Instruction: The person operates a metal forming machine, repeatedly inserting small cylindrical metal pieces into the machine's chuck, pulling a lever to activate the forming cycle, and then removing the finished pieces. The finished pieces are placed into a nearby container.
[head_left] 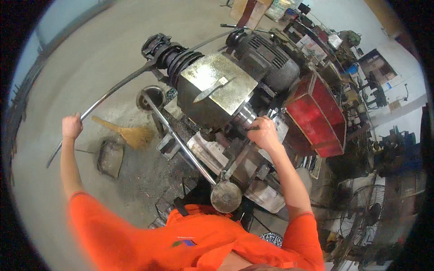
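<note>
My left hand (pixel 72 126) is wrapped round a long metal lever bar (pixel 108 93), out to the left. The bar runs up to the dark ringed shaft end (pixel 174 56) of a greasy machine. At the front of the machine's boxy metal housing (pixel 217 81), my right hand (pixel 263 133) is closed beside the shiny round spindle nose (pixel 244 115). A small dark piece shows at its fingers, but its kind is hidden. On top of the housing lies a flat pointed metal tool (pixel 211 89). A second steel bar (pixel 181 142) slopes down to a round metal disc (pixel 226 197) before my body.
A finned motor (pixel 269 61) sits behind the housing, and a red open bin (pixel 314 115) stands at its right. On the floor at left lie a straw broom (pixel 135 135) and a dustpan (pixel 110 158). A caged fan (pixel 364 212) stands at lower right.
</note>
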